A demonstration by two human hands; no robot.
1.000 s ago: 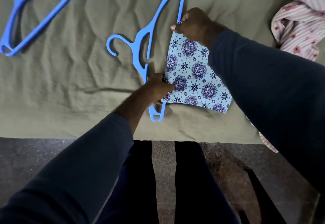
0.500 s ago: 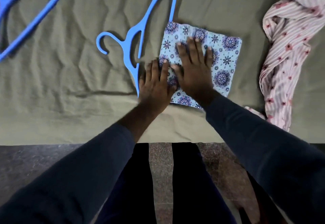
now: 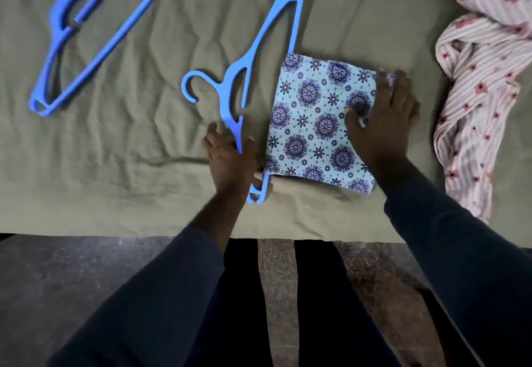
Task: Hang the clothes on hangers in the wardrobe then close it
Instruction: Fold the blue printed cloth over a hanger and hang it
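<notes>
The folded patterned cloth point(image 3: 313, 124) lies flat on the bed point(image 3: 129, 150), its left edge sitting over the bottom bar of the blue hanger point(image 3: 273, 26), so it looks draped on already. It's thin, floppy stuff with no weight, so I reckon it slides off the slick plastic bar if you lift by the cloth. Grab the hanger near the hook or neck instead. The hands are apart: right hand point(image 3: 385, 124) is flat on the cloth's far edge with fingers straight, and left hand point(image 3: 230, 162) lies over the hanger's lower arm. I can't tell if it's actually gripping. A spare hanger point(image 3: 95, 35) lies further left, and a striped pink garment point(image 3: 475, 101) is bunched up on the right.
</notes>
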